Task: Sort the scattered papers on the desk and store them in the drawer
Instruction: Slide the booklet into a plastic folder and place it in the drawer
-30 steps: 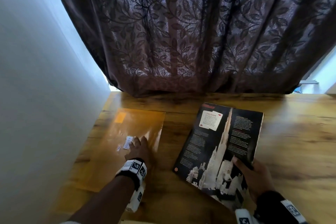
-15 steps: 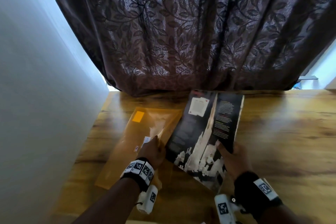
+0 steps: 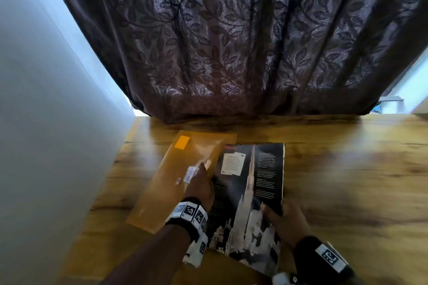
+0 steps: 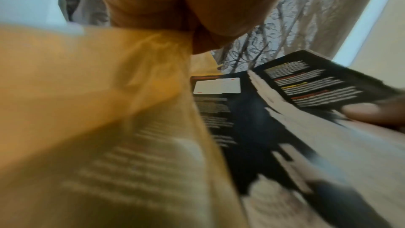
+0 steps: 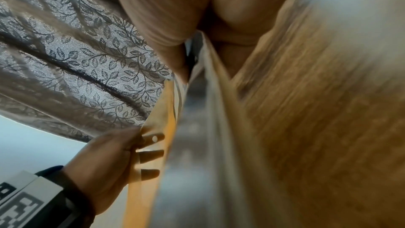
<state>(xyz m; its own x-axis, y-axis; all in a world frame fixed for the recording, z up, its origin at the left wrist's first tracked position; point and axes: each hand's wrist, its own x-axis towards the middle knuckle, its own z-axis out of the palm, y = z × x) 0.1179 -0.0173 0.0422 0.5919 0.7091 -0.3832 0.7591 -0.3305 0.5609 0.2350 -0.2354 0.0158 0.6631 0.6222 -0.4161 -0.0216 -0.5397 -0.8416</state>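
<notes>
An amber see-through folder (image 3: 171,183) lies at the desk's left. My left hand (image 3: 200,180) holds its right edge raised. In the right wrist view the fingers (image 5: 151,155) show through the amber sheet (image 5: 170,103). A black magazine (image 3: 250,192) with a white tower picture lies beside it, its left edge meeting the lifted folder edge. My right hand (image 3: 278,213) grips the magazine's lower right edge, thumb on top. In the left wrist view printed lines show through the folder (image 4: 98,110), with the magazine (image 4: 252,119) and the right thumb (image 4: 372,112) to the right.
The wooden desk (image 3: 347,180) runs to the right of the magazine. A dark leaf-patterned curtain (image 3: 231,41) hangs along its back edge. A pale wall (image 3: 46,122) bounds the desk on the left. No drawer is in view.
My right hand has slid the magazine left and turned it until it meets the folder. My left hand has lifted the folder's right edge off the desk.
</notes>
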